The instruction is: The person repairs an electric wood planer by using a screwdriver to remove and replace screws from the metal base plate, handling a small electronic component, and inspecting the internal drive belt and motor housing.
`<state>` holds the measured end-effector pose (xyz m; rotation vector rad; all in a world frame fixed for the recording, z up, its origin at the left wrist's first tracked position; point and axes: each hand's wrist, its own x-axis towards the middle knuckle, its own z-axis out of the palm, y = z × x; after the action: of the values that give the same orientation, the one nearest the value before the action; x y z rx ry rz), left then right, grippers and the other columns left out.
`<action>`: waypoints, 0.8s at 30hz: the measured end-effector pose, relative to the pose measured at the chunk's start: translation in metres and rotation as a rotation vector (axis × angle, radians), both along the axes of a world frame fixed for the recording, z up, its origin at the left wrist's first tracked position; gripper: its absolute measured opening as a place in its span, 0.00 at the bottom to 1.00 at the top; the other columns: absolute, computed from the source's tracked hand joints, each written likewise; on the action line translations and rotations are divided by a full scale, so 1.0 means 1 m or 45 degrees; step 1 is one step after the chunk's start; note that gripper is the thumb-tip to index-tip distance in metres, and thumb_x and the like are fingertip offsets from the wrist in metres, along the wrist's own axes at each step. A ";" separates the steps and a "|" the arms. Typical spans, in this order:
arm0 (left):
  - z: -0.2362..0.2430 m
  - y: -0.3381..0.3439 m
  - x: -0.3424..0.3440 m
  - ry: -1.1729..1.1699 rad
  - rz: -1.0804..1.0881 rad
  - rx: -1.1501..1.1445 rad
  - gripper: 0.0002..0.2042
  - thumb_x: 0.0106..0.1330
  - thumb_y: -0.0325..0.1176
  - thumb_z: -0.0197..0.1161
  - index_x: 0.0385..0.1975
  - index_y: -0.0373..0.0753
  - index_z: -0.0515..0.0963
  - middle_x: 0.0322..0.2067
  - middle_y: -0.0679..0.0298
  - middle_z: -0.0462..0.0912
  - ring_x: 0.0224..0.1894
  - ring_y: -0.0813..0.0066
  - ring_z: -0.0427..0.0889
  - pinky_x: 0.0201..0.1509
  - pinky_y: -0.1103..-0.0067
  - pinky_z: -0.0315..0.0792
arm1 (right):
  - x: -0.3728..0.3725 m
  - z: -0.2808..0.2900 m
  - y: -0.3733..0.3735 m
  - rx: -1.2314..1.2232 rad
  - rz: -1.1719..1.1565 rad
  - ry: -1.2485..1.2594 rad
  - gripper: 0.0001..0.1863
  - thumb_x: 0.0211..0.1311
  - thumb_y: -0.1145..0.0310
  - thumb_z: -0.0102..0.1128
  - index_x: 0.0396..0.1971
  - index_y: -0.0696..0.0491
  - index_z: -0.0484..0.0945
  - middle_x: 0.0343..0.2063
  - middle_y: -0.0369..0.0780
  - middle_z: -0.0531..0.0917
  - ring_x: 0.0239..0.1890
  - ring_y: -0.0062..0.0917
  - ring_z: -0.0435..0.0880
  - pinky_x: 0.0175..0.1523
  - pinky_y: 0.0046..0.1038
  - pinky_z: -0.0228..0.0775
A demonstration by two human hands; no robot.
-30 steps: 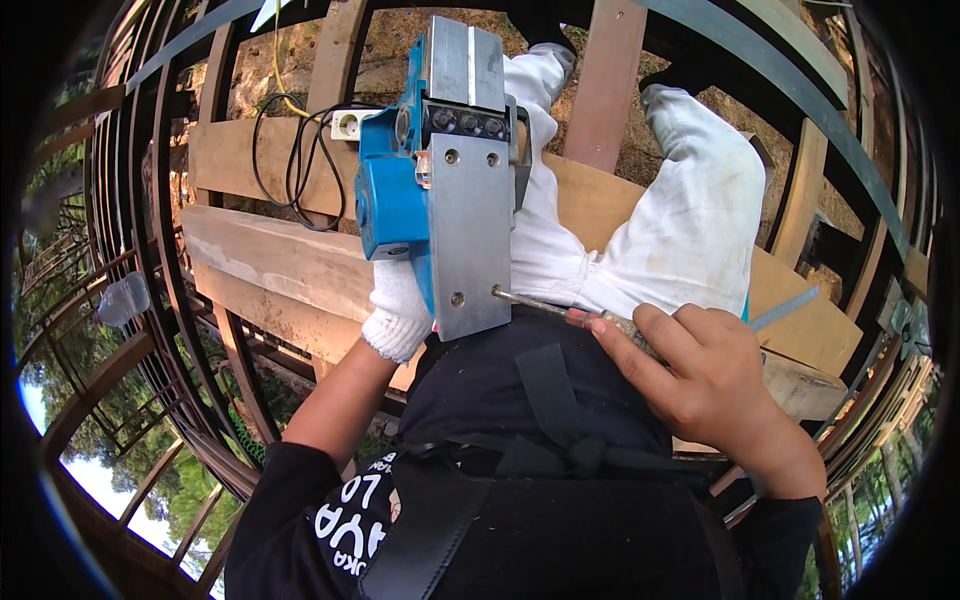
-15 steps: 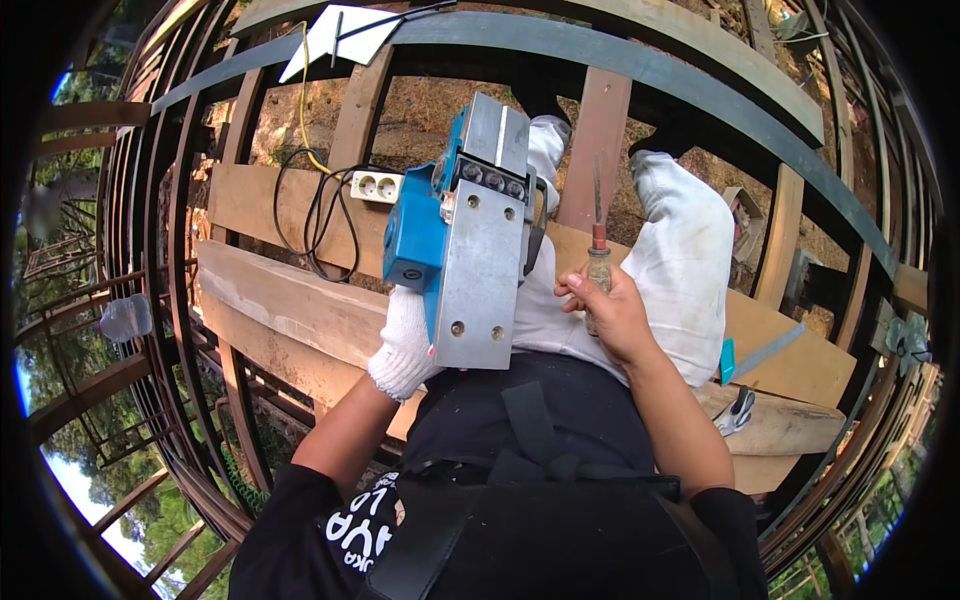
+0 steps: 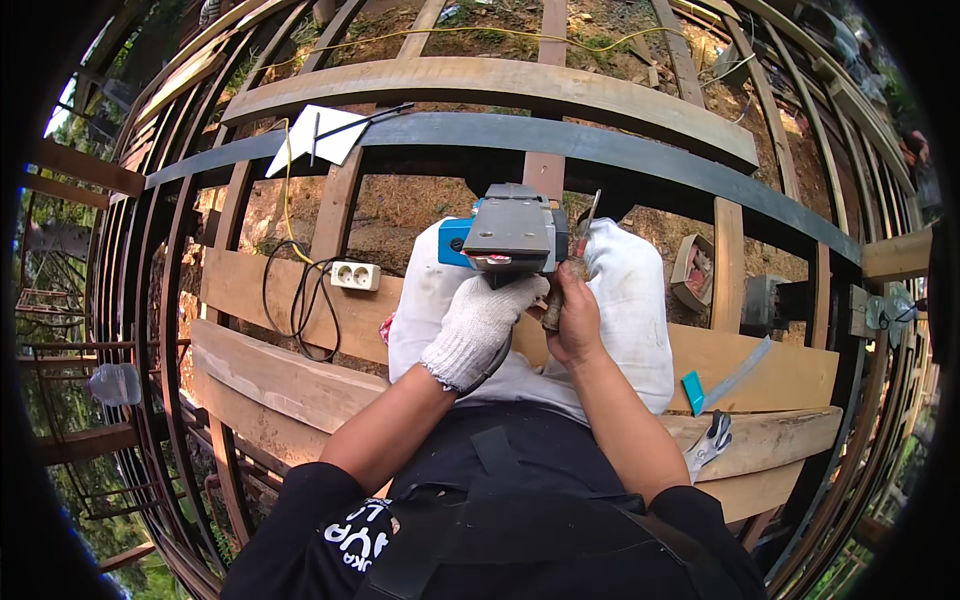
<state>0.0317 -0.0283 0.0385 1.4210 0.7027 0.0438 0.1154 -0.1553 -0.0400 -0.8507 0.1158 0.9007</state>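
Observation:
My left hand (image 3: 478, 325), in a white knitted glove, grips a blue and grey electric planer (image 3: 510, 236) from below, holding it up over my white-trousered lap. My bare right hand (image 3: 575, 318) is closed on a screwdriver (image 3: 572, 262) with a brown wooden handle. Its metal shaft points upward right beside the planer's right side. The planer's grey flat sole faces me.
I sit on wooden planks (image 3: 270, 365) laid over a metal frame. A white socket strip (image 3: 354, 275) with black cable lies at the left. A folded white paper (image 3: 318, 135) rests on a dark beam. A blue-handled tool (image 3: 727, 378) and a glove (image 3: 710, 443) lie at the right.
The planer has tipped away from me, so its sole looks shorter. My right hand with the screwdriver has moved in against the planer's right side. My view has tilted farther up.

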 end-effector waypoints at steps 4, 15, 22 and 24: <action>-0.028 -0.027 0.013 0.051 0.072 -0.308 0.16 0.63 0.40 0.69 0.44 0.35 0.85 0.35 0.63 0.88 0.36 0.76 0.83 0.42 0.78 0.75 | -0.001 -0.028 -0.022 -0.052 -0.080 0.056 0.18 0.77 0.52 0.52 0.52 0.50 0.77 0.43 0.39 0.85 0.44 0.28 0.86 0.50 0.36 0.81; -0.061 -0.039 0.005 0.139 0.091 -0.514 0.14 0.65 0.36 0.69 0.46 0.36 0.84 0.35 0.66 0.85 0.34 0.77 0.81 0.37 0.77 0.74 | -0.013 -0.032 -0.020 -0.138 -0.193 0.303 0.21 0.76 0.56 0.54 0.56 0.57 0.76 0.48 0.42 0.85 0.48 0.31 0.86 0.56 0.35 0.77; -0.066 -0.037 0.007 0.130 0.068 -0.488 0.13 0.65 0.38 0.68 0.44 0.36 0.84 0.34 0.65 0.85 0.34 0.77 0.81 0.36 0.77 0.73 | -0.011 -0.036 -0.021 -0.194 -0.197 0.264 0.23 0.76 0.55 0.56 0.56 0.58 0.77 0.48 0.41 0.85 0.48 0.29 0.85 0.55 0.32 0.77; -0.066 -0.033 0.007 0.137 0.048 -0.468 0.13 0.65 0.37 0.68 0.44 0.36 0.84 0.34 0.65 0.85 0.34 0.76 0.81 0.36 0.77 0.73 | -0.010 -0.032 -0.019 -0.208 -0.194 0.253 0.22 0.76 0.55 0.56 0.56 0.58 0.77 0.48 0.41 0.85 0.48 0.29 0.85 0.55 0.32 0.77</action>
<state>0.0391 -0.0618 -0.0274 1.0635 0.7823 -0.1275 0.1050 -0.1740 -0.0724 -0.8898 0.4263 0.8382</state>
